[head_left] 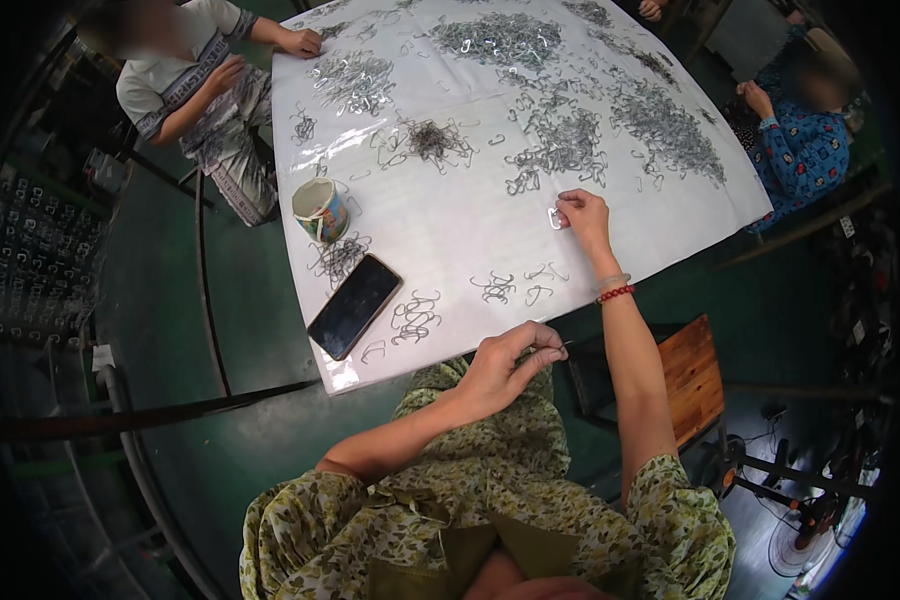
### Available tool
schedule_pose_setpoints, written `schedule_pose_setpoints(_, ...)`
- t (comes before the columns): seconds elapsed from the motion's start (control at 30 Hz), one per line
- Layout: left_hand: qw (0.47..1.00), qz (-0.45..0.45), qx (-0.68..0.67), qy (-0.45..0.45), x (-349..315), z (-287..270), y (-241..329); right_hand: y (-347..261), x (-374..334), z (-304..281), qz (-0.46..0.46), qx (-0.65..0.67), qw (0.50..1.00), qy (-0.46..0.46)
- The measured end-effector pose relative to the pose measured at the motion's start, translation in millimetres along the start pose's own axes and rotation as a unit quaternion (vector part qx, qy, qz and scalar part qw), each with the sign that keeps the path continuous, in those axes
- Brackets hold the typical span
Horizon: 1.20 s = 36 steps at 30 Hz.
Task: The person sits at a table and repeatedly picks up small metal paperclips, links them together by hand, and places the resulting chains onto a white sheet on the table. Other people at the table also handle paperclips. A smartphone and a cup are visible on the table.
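My right hand point(584, 218) is over the white tabletop, thumb and fingers pinched on a small shiny bent metal clip point(555, 217). Just beyond it lies a dense pile of grey metal clips point(564, 138). My left hand point(510, 368) is in front of the table's near edge, above my lap. Its thumb and forefinger are pressed together, with a thin dark bit showing at the tips, too small to name. Small groups of bent wire pieces lie on the table beyond this hand, one group point(417, 317) beside the phone and another point(494, 288) farther right.
A dark phone point(356, 306) lies at the table's near left corner, with a patterned cup point(320, 210) behind it. More metal pieces cover the far table point(450, 270). One person point(195, 95) sits at the left, another point(805, 130) at the right. A wooden stool point(692, 380) stands by my right arm.
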<state>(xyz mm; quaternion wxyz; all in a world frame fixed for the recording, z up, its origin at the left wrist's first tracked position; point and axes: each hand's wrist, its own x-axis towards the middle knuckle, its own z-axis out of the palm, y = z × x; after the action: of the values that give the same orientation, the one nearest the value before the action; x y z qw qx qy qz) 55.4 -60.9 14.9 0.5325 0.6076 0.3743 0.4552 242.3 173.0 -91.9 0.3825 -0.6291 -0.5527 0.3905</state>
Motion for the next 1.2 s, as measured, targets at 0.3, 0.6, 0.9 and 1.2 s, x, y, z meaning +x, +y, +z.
schedule_pose_setpoints(0.3,1.0,-0.001,0.011,-0.01,-3.4,1.1,1.9,31.8,-12.2,-18.5,-0.313,-0.266,0.912,-0.004)
schedule_pose_setpoints(0.6,1.0,-0.011,0.005,-0.004,-5.6,2.7,2.6,-28.7,-31.9,-32.7,-0.031,-0.114,0.985,-0.128)
schedule_pose_setpoints(0.9,1.0,-0.012,-0.008,-0.006,-3.1,3.6,0.3,-32.4,-31.6,-43.1,0.046,0.079,0.98,-0.179)
schedule_pose_setpoints(1.2,1.0,-0.009,0.012,-0.02,-3.2,3.0,4.7,-10.8,-28.0,-26.7,0.019,0.041,0.986,-0.163)
